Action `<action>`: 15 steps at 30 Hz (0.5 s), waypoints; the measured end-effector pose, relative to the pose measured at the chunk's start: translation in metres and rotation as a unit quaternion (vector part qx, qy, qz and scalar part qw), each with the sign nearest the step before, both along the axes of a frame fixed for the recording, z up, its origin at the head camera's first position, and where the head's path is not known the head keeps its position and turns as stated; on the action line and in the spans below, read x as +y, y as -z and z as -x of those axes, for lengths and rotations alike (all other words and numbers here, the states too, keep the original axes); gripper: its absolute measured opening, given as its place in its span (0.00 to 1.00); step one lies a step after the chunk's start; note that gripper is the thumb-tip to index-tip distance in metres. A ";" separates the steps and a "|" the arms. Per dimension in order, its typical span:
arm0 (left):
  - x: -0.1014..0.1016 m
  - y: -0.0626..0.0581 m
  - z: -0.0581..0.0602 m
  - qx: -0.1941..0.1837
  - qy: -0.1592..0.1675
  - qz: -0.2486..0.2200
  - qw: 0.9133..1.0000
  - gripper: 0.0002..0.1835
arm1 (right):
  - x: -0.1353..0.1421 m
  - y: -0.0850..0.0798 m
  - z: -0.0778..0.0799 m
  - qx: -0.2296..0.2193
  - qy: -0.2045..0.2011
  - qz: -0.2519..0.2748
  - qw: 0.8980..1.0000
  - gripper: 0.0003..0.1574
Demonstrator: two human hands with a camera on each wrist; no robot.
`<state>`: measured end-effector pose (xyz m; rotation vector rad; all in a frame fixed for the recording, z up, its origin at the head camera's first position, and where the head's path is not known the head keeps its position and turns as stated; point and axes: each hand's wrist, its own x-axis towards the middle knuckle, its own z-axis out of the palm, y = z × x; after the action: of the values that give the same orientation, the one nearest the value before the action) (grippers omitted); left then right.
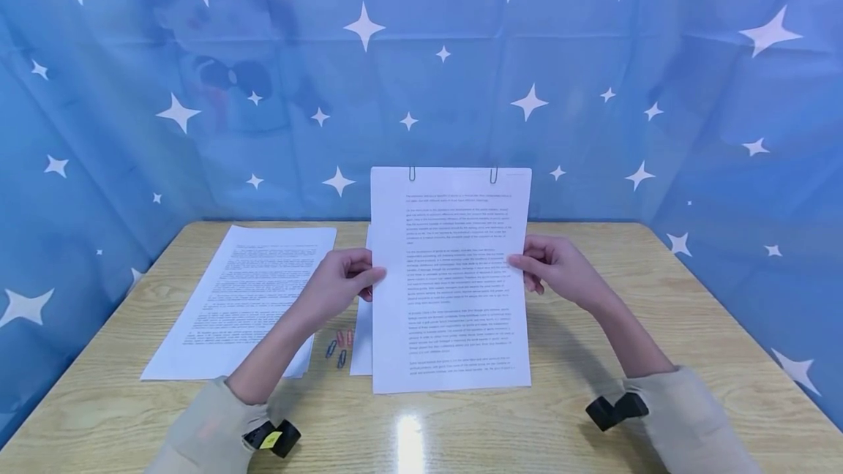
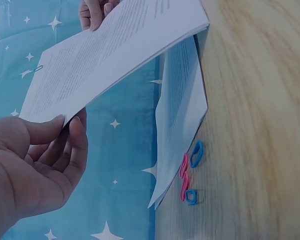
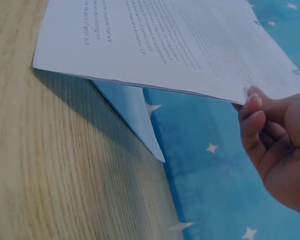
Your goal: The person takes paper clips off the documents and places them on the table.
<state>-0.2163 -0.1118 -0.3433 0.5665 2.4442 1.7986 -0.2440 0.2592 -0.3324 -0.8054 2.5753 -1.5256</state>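
Observation:
A stack of printed sheets (image 1: 454, 276) is held up almost upright, facing me. Two paper clips, a left one (image 1: 412, 173) and a right one (image 1: 493, 175), sit on its top edge. My left hand (image 1: 342, 282) pinches the stack's left edge between thumb and curled fingers. On the opposite edge, my right hand (image 1: 560, 269) grips it the same way, thumb on the printed face. The left wrist view shows the sheets (image 2: 115, 55) lying together as a thin bundle. Behind them, other paper (image 1: 361, 346) on the table is mostly hidden.
To the left lies another stack of printed pages (image 1: 246, 298) on the wooden table (image 1: 85, 401). Several loose pink and blue paper clips (image 1: 341, 359) lie between that stack and the held sheets. A blue curtain with white stars (image 1: 421, 79) hangs behind the table.

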 end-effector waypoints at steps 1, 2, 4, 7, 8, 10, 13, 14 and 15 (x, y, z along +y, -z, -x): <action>0.000 0.000 0.000 0.000 0.002 -0.002 1.000 0.13 | 0.000 0.000 0.000 0.002 0.001 0.000 1.000 0.10; 0.000 -0.001 0.000 0.000 0.004 -0.002 1.000 0.13 | 0.000 0.000 0.000 0.004 0.003 -0.001 1.000 0.09; -0.001 -0.001 -0.001 -0.001 0.008 -0.003 1.000 0.13 | 0.001 0.001 0.000 0.006 0.005 -0.001 1.000 0.09; -0.001 -0.002 -0.001 -0.004 0.011 -0.003 1.000 0.12 | 0.001 0.001 0.001 0.007 0.005 0.000 1.000 0.09; -0.001 -0.002 -0.001 -0.006 0.012 -0.003 1.000 0.12 | 0.001 0.002 0.001 0.007 0.005 0.001 1.000 0.09; -0.002 -0.003 -0.001 -0.010 0.011 -0.005 1.000 0.10 | 0.001 0.002 0.001 0.008 0.005 0.005 1.000 0.10; -0.003 -0.003 -0.001 -0.017 0.008 -0.008 1.000 0.08 | 0.001 0.003 0.001 0.009 0.006 0.009 1.000 0.10; -0.004 -0.003 -0.001 -0.018 0.009 -0.009 1.000 0.08 | 0.001 0.003 0.001 0.009 0.007 0.009 1.000 0.10; -0.004 -0.003 -0.001 -0.019 0.008 -0.010 1.000 0.07 | 0.001 0.003 0.001 0.009 0.007 0.010 1.000 0.10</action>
<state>-0.2155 -0.1156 -0.3401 0.5468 2.3917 1.8122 -0.2454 0.2602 -0.3357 -0.8067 2.5879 -1.5583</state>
